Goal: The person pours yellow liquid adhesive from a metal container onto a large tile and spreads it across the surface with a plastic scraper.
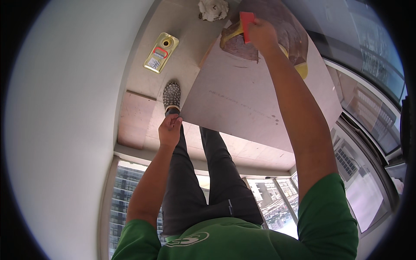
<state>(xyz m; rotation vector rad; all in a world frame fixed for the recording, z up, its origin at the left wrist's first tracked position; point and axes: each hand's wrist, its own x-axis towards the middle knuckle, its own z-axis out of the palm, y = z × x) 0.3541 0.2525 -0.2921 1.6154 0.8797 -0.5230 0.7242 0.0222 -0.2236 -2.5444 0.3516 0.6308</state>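
My right hand (262, 35) reaches far out over a large grey-brown board (242, 102) and grips a flat red scraper (247, 26). The scraper's edge stands against the board's far part, beside a yellowish streak of glue (234, 34). Around it, a dark brown wet-looking coating (245, 48) covers the far end; the near part is bare, with a few dark specks. At the board's near left corner, my left hand (171, 126) is closed, fingertips pinching the corner. A yellow patch (302, 70) shows at the board's right, partly behind my right forearm.
On the floor to the left lies a yellow rectangular tin (161, 53) with a red handle and round opening. A crumpled white bundle (213, 9) is at the far side. A pale wall (65, 130) rises left; windows (364, 82) line the right. My shoe (172, 94) stands beside the board.
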